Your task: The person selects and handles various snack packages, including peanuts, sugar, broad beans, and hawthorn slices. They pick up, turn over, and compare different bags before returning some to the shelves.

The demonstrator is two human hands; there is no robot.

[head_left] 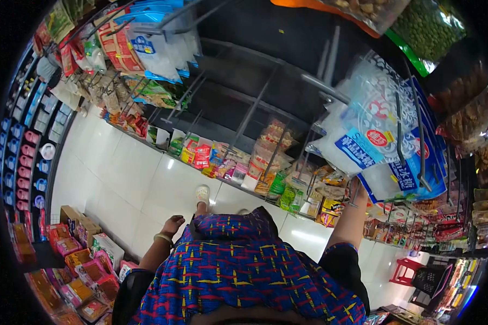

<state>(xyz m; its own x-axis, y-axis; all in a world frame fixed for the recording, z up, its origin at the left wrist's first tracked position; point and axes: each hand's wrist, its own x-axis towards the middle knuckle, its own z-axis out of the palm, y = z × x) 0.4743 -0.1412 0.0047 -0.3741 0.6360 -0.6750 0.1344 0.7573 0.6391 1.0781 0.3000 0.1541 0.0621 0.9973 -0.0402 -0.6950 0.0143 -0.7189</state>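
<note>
The hands are apart: the left hand (173, 224) hangs loosely open; the right hand (358, 189) is at the lower edge of the bags (358, 147), grip hidden. Palm support from below best steadies them.

The blue band on the lower blue-and-white bag (409, 181) shows the characters "冰糖". The clear bag (358, 122) above it bears white characters on blue and a red round badge (377, 137), too small to read surely; lettering on other packets is blurred
</note>
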